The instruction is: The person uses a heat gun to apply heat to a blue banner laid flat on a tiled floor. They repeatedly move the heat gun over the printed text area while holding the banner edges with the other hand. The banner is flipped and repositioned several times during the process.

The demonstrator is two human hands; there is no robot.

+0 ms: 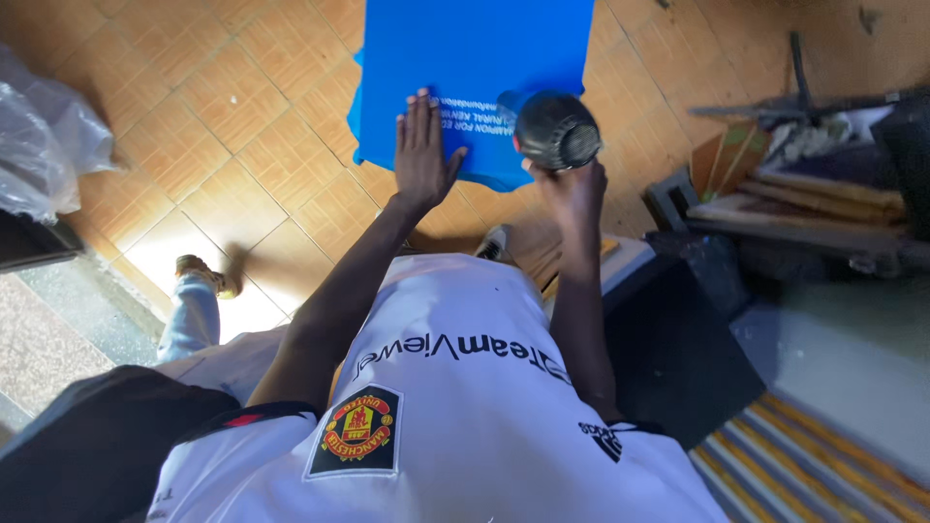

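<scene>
The floor (232, 126) was laid in orange-brown tiles with a fine woven pattern, sunlit in one patch and shadowed elsewhere. Spread flat on it, straight ahead of the person, lay a blue sheet (475, 58) of smooth, matte material, rectangular, with a line of white print near its close edge; it seemed to be more than one layer, since a second blue edge showed at the left side.

The left hand (422, 155) rested palm down on the near edge of the sheet, fingers together and straight, pressing it flat, probably to keep it from shifting. The right hand (572, 189) was closed around the handle of a dark grey tool (556, 129) with a round, ribbed, vented head, something like a heat gun or blower, held over the sheet's near right corner. Whether the head touched the sheet could not be told.

Both arms reached out over a white jersey (455, 407) with a crest and dark lettering. A foot in a sandal (199, 274) stood on the tiles to the left, below a leg in light trousers. Crumpled clear plastic (44, 145) sat at the far left. On the right lay a black board (678, 339), a heap of framed panels and wood strips (804, 184), and a striped mat (823, 465).
</scene>
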